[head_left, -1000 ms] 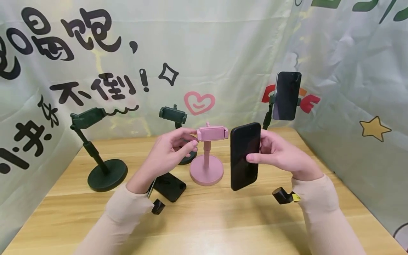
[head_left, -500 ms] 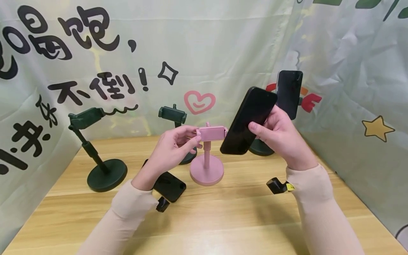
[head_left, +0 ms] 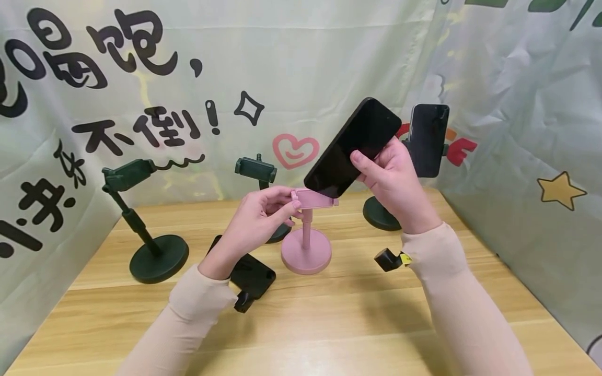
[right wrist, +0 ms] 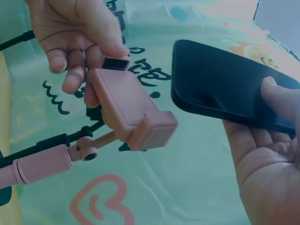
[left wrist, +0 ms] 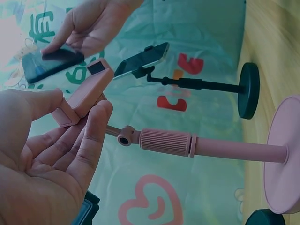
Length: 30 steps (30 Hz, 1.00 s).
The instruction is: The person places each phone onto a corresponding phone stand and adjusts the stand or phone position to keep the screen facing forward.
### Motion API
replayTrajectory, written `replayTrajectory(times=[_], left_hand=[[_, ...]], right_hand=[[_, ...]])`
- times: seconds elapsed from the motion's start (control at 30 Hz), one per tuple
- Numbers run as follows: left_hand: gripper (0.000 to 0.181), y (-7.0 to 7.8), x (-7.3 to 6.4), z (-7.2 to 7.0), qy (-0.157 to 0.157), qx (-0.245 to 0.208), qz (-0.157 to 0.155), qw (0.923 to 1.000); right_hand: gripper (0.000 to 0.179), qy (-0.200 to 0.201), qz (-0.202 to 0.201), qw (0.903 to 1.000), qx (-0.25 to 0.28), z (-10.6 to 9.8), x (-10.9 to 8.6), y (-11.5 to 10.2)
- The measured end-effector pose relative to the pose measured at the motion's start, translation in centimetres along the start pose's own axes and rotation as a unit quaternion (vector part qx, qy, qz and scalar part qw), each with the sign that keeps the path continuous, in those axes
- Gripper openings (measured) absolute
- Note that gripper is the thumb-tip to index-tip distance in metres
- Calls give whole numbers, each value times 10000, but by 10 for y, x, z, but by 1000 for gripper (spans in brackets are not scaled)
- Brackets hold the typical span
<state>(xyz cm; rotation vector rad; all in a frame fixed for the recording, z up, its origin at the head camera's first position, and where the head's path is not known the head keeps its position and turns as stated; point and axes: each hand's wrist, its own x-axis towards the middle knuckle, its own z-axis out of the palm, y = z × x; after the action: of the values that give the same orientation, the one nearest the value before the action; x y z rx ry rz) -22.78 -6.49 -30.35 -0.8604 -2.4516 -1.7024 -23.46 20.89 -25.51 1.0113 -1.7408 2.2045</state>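
A pink phone stand (head_left: 306,250) stands upright on the table, its clamp (right wrist: 126,101) at the top. My left hand (head_left: 258,222) pinches one end of that clamp between thumb and fingers. In my right hand (head_left: 392,183) is a black smartphone (head_left: 352,149), gripped with the thumb on its front and the fingers behind. The phone is tilted, and its lower end overlaps the clamp in the head view. The right wrist view shows a gap between phone and clamp. My left forearm partly covers another black phone (head_left: 254,277) lying flat.
A dark green stand (head_left: 152,245) is at the left, and a second green stand (head_left: 256,169) is behind my left hand. At the back right, a green stand (head_left: 382,214) bears an upright phone (head_left: 429,141). Printed fabric (head_left: 352,62) hangs behind the wooden table (head_left: 320,324).
My right hand has lifted the phone, tilted it and brought it leftward over the pink stand. The left hand has moved slightly right, its thumb coming onto the clamp's end.
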Motion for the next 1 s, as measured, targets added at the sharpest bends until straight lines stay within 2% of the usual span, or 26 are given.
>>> replayTrajectory(times=[0.17,0.4,0.53,0.63,0.77,1.0], left_hand=[[22,0,0,2,-39,-81,22,10000],[22,0,1,5,-63,-182,74,9998],[18,-2,1,6,-71,-233,118,9996],[16,-3,1,6,-61,-226,168,9996],[18,-3,-1,8,63,-100,209,9997],[14,-3,-5,15,472,21,413,9980]], right_hand=[[36,4,34,10000,36,3,4,7],[27,-144,85,9992,-372,2,6,12],[39,-201,96,9985,-491,1,7,12],[48,-156,139,9967,-782,0,8,11],[54,-154,248,9923,-1200,-1,10,9],[59,-448,276,9837,-1722,-2,16,10]])
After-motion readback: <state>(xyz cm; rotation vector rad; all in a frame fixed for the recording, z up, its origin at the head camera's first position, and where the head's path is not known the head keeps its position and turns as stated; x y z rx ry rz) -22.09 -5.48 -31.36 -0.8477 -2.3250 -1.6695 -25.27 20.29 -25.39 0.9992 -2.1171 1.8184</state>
